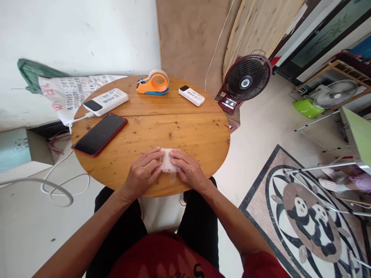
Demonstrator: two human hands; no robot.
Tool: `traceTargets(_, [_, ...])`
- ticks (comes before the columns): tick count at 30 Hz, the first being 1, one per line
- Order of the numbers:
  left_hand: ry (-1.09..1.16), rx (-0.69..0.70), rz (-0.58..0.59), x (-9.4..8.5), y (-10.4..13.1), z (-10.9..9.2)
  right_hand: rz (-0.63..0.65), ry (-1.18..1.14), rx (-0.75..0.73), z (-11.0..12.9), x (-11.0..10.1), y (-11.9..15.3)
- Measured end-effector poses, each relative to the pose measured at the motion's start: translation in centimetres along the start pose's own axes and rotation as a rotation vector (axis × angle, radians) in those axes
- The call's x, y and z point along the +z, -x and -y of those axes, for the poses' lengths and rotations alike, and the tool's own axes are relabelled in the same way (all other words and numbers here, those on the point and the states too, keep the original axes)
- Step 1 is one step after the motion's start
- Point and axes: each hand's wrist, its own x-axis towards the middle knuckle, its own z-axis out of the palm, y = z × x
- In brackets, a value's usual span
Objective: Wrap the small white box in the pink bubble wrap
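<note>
A small whitish, translucent wrapped packet (167, 160) lies near the front edge of the round wooden table (174, 131). My left hand (144, 172) grips its left side, fingers bent over the edge. On the right side, my right hand (188, 169) holds it the same way, fingertips on top. A clear strip, like tape, sticks out below the packet toward me. What is inside the wrapping cannot be made out.
On the table are a red-edged phone (100, 134), a white power bank (106, 102) with a cable, an orange tape dispenser (152, 83) and a smaller white device (191, 95). A dark fan (245, 82) stands beyond the right edge.
</note>
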Motion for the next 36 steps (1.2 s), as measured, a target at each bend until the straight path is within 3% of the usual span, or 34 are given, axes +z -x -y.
traceTargets(7, [0.049, -0.080, 0.128, -0.4, -0.9, 0.0, 0.011, -0.043, 0.040, 0.0, 0.0, 0.0])
traceTargets(13, [0.089, -0.059, 0.201, 0.8, -1.2, 0.8, 0.020, -0.053, 0.080, 0.1, 0.0, 0.0])
traceTargets(17, [0.149, -0.125, 0.217, 1.0, -1.6, 0.5, -0.003, -0.045, 0.053, -0.1, 0.1, -0.1])
traceTargets(21, [0.280, -0.335, 0.187, 0.3, -2.9, -0.4, -0.007, -0.117, 0.110, -0.4, -0.7, -1.4])
traceTargets(25, [0.466, -0.708, 0.247, -0.3, -4.4, -0.7, 0.058, -0.263, 0.320, -0.4, -2.1, -3.4])
traceTargets(27, [0.502, -0.787, 0.255, -0.2, -5.0, -0.6, 0.123, -0.322, 0.412, -0.4, -2.6, -4.0])
traceTargets(30, [0.452, -0.783, 0.233, 0.1, -5.6, -0.4, 0.205, -0.346, 0.442, -0.5, -2.8, -4.3])
traceTargets(34, [0.177, -0.694, 0.211, 0.4, -6.1, -0.4, 0.163, -0.340, 0.459, -1.2, -1.9, -4.0])
traceTargets(36, [0.221, -0.648, 0.213, 0.3, -6.2, -0.3, 0.151, -0.435, 0.507, -1.7, -1.3, -4.0])
